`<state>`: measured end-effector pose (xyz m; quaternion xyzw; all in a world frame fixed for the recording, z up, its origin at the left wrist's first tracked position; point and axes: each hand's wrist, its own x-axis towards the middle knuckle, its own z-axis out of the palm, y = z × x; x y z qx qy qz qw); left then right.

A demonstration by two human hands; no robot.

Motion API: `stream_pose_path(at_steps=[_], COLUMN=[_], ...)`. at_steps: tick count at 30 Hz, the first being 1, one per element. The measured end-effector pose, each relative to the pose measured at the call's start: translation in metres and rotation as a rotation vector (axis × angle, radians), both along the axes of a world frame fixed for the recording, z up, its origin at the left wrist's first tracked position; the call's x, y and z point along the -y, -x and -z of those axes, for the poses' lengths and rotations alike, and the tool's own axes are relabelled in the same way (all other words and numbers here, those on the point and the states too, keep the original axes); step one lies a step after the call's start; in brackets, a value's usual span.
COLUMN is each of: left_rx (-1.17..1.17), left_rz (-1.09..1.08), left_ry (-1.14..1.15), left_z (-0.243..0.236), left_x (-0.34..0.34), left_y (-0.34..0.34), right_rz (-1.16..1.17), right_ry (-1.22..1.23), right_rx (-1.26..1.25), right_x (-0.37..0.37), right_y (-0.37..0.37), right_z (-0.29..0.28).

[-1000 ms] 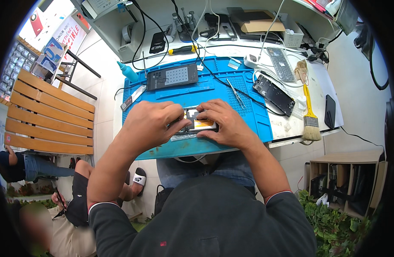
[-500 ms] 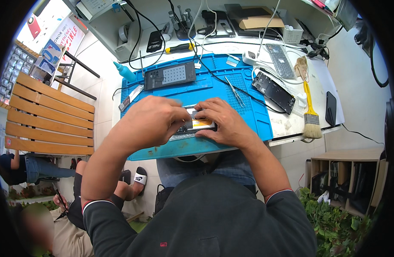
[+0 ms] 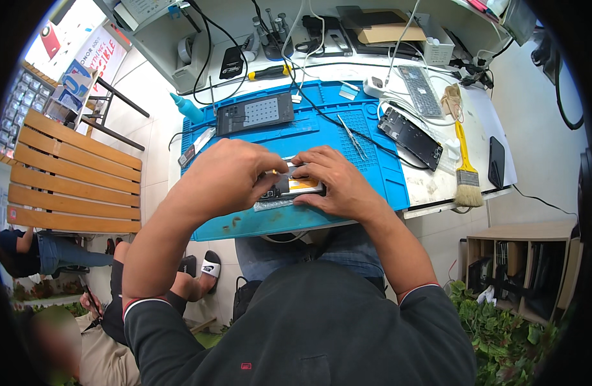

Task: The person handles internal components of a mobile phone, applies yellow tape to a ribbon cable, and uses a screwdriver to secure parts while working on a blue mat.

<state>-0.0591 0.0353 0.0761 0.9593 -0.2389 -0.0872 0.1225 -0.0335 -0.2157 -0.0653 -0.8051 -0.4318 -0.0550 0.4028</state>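
An opened phone (image 3: 298, 184) lies at the near edge of the blue repair mat (image 3: 235, 225), its dark inner parts and a silver and orange battery area showing. My right hand (image 3: 337, 183) grips the phone's right end, thumb at the near edge and fingers bent over the top. Over the left part of the phone, my left hand (image 3: 235, 170) is closed in a pinch. A small yellow bit shows at its fingertips; what it belongs to is hidden. Clear plastic film (image 3: 273, 205) sticks out under the phone.
On the mat lie a dark phone part (image 3: 256, 114), tweezers (image 3: 352, 136) and a cable. Around it are a light-blue bottle (image 3: 186, 108), a yellow-handled screwdriver (image 3: 269, 72), another opened phone (image 3: 411, 138), a brush (image 3: 466, 174) and a black phone (image 3: 496, 163). A person sits at lower left.
My left hand has shifted slightly, and the small yellow bit now shows at its fingertips. My right hand and the phone stay in place.
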Motion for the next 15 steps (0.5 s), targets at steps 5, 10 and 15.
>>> stream_pose_path(at_steps=[5,10,15], left_rx=[-0.035,0.03,-0.002], left_rz=[0.085,0.134,-0.013], left_ry=[0.145,0.076,0.021], left_z=[-0.006,0.004,-0.002], left_x=[0.0,-0.007,0.003], left_y=[0.006,0.002,0.004], right_rz=[-0.003,-0.005,0.007], right_ry=[0.007,-0.011,-0.005], right_rx=[-0.014,-0.007,-0.011], right_x=[0.0,0.0,0.0], right_y=[0.001,0.001,0.002], right_z=[-0.002,0.0,-0.001])
